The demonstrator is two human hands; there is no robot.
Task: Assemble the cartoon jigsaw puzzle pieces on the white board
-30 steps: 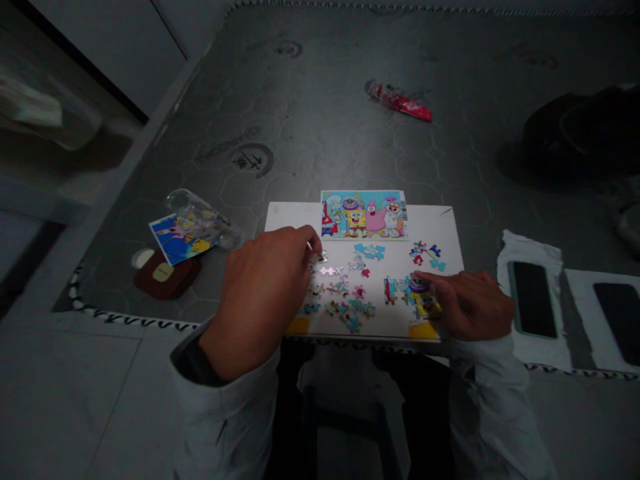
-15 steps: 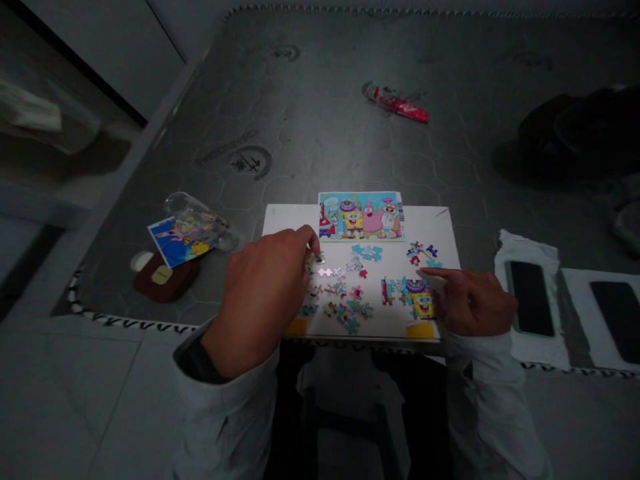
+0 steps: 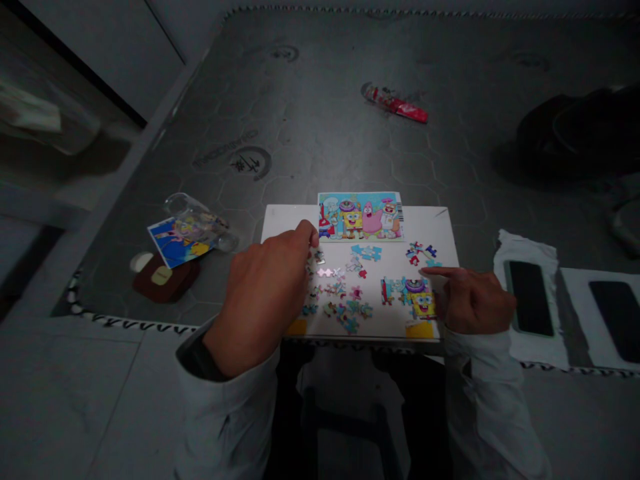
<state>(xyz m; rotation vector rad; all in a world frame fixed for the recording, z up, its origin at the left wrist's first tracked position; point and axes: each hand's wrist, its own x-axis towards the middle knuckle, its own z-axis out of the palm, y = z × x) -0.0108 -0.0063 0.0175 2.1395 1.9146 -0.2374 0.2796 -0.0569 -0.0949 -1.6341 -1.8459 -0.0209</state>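
A white board (image 3: 290, 220) lies at the table edge, bearing loose jigsaw pieces (image 3: 349, 310) and a joined puzzle section (image 3: 421, 301) with a yellow cartoon character. My left hand (image 3: 265, 290) is over the board's left side, back upward, its fingers bent down and their tips hidden. Close beside its index finger is a small puzzle piece (image 3: 320, 257); whether the hand holds anything is hidden. My right hand (image 3: 475, 300) rests at the right edge, index finger stretched out above the joined section, the other fingers curled, no piece visible in it. A picture card (image 3: 360, 217) lies along the board's top.
On the left lie a clear plastic pouch (image 3: 197, 217), a blue-yellow card (image 3: 180, 243) and a brown case (image 3: 163, 280). Two phones (image 3: 531, 297) rest on white paper to the right. Farther back are a red-and-clear wrapper (image 3: 397, 103) and a dark object (image 3: 575, 133).
My left index fingertip has moved slightly up and away from the small puzzle piece, which now shows more fully. My right hand stays nearly still.
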